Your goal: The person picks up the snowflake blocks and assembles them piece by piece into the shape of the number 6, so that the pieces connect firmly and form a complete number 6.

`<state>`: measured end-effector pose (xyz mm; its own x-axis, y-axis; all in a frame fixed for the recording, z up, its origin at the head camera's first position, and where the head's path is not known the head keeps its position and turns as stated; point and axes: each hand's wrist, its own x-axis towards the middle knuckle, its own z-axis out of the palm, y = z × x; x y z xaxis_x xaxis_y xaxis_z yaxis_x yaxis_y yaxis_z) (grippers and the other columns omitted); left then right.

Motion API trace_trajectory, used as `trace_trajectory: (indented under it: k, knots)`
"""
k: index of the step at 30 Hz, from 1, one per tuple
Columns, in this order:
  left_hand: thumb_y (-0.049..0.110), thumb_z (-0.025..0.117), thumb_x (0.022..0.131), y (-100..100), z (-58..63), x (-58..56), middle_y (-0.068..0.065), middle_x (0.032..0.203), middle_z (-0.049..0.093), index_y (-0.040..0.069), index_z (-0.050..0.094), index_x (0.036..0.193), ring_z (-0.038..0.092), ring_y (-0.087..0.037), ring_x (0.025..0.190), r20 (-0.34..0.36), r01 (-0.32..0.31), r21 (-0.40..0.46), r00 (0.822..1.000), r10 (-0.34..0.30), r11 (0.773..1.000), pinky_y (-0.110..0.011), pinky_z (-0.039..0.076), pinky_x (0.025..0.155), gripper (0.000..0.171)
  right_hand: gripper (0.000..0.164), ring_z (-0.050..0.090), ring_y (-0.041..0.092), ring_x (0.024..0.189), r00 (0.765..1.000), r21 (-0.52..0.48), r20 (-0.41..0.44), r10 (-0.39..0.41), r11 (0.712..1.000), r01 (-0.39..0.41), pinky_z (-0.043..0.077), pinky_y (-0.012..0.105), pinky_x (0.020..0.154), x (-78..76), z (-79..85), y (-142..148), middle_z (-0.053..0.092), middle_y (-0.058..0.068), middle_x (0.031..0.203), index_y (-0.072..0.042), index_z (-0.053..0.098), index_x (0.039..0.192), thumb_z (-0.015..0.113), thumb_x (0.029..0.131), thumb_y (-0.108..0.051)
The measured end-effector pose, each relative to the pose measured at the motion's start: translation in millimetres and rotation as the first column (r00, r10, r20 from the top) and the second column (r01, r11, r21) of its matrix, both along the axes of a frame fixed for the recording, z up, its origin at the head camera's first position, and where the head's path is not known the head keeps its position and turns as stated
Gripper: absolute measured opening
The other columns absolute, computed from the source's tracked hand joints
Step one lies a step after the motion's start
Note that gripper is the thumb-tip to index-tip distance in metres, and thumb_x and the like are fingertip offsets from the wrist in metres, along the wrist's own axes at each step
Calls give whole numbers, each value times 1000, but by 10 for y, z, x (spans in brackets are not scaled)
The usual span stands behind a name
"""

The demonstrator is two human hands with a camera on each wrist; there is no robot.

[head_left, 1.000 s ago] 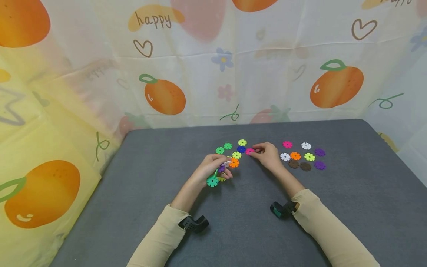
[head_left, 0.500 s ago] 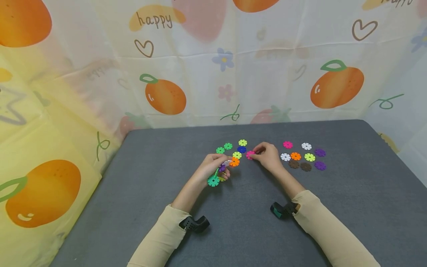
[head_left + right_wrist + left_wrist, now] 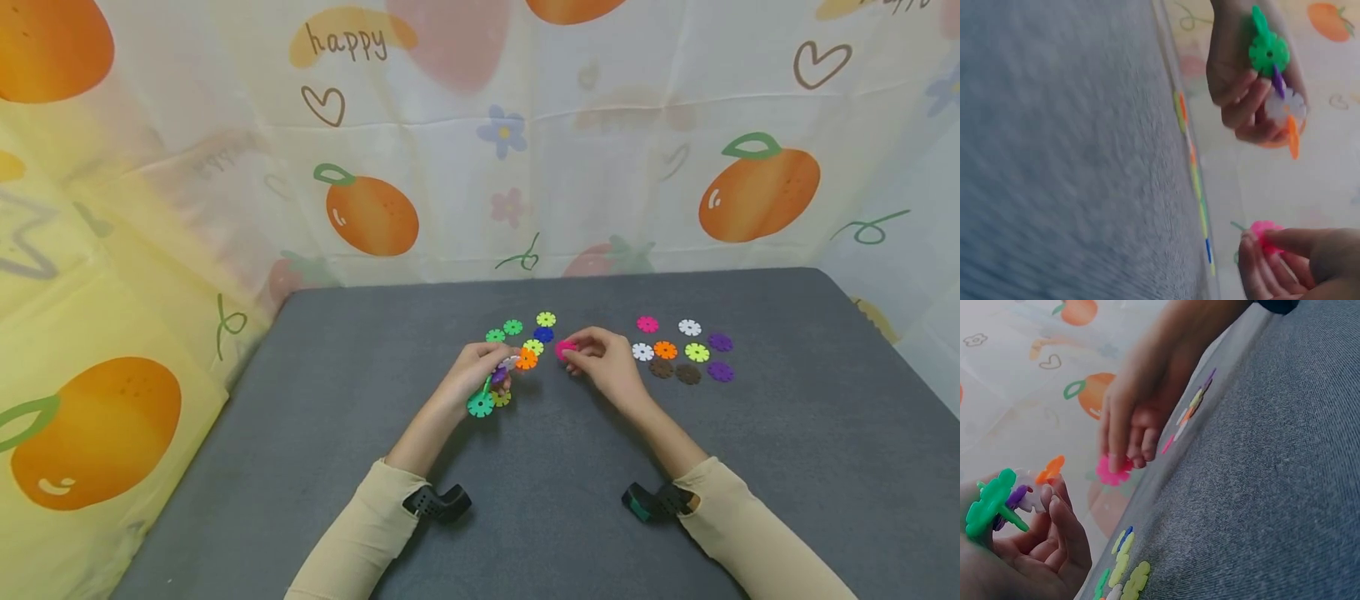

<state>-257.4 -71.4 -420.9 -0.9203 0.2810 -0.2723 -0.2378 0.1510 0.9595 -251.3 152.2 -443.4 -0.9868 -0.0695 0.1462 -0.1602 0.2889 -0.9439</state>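
Note:
My left hand [image 3: 477, 367] grips a chain of notched plastic discs joined edge to edge. A green disc [image 3: 992, 499] is at one end, with a purple disc [image 3: 1017, 497] and a white disc [image 3: 1285, 107] between, and an orange disc [image 3: 527, 358] at the other end. My right hand [image 3: 606, 363] pinches a pink disc [image 3: 1265, 235] between thumb and fingers, raised above the table in both wrist views. The pink disc is apart from the orange one, a short gap to its right. Part of the chain is hidden behind the left fingers.
On the grey table [image 3: 337, 400] loose discs lie behind the hands, among them a blue disc [image 3: 543, 334] and a yellow disc [image 3: 546, 319]. To the right lies another group, including brown [image 3: 687, 374] and purple discs [image 3: 721, 342]. A fruit-print cloth [image 3: 585, 192] hangs behind.
My right hand has lifted the pink disc off the table and drawn slightly back toward me, its forearm shifting right. The left hand has turned the chain slightly, its orange end rising.

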Motion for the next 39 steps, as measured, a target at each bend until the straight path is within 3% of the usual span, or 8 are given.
trace_trajectory:
  k: [7, 11, 21, 29, 39]
  knots:
    - [21, 56, 95, 16, -1, -12, -15, 89, 64, 1, 69, 114, 54, -9, 55, -28, -32, 10, 999, 33, 999, -24, 52, 55, 31, 24, 70, 18, 72, 995, -137, -92, 49, 989, -61, 61, 36, 70, 175, 81, -64, 66, 26, 96, 2, 65, 112, 68, 90, -7]
    - [22, 57, 95, 26, -3, -14, -10, 93, 66, 2, 70, 113, 55, -9, 55, -35, -55, 23, 998, 56, 998, -22, 51, 55, 30, 19, 71, 20, 76, 987, -170, -146, 74, 981, -99, 61, 39, 75, 224, 86, -80, 69, 26, 96, 1, 66, 108, 68, 91, -8]
    - [22, 57, 97, 50, 5, 5, -4, 84, 63, 1, 69, 114, 54, -10, 54, -50, -73, 33, 996, 74, 997, -22, 51, 55, 30, 15, 72, 29, 80, 978, -140, -177, 112, 981, -138, 60, 21, 75, 277, 80, -110, 72, 24, 96, 1, 66, 101, 70, 89, -7]
    - [21, 57, 97, 52, -2, 13, -9, 87, 63, -1, 69, 112, 54, -10, 55, -58, -75, 40, 995, 77, 996, -22, 50, 55, 29, 13, 72, 16, 81, 967, -147, -210, 142, 973, -175, 59, 21, 78, 274, 67, -134, 70, 24, 97, 3, 64, 99, 69, 88, -3]
    - [24, 61, 96, 29, -15, 28, -20, 97, 66, 2, 71, 105, 59, -11, 60, -99, -42, 3, 994, 43, 999, -24, 54, 60, 27, 11, 73, 16, 82, 961, -150, -226, 161, 969, -198, 59, 22, 81, 277, 62, -150, 70, 23, 97, 2, 65, 98, 69, 88, -1]
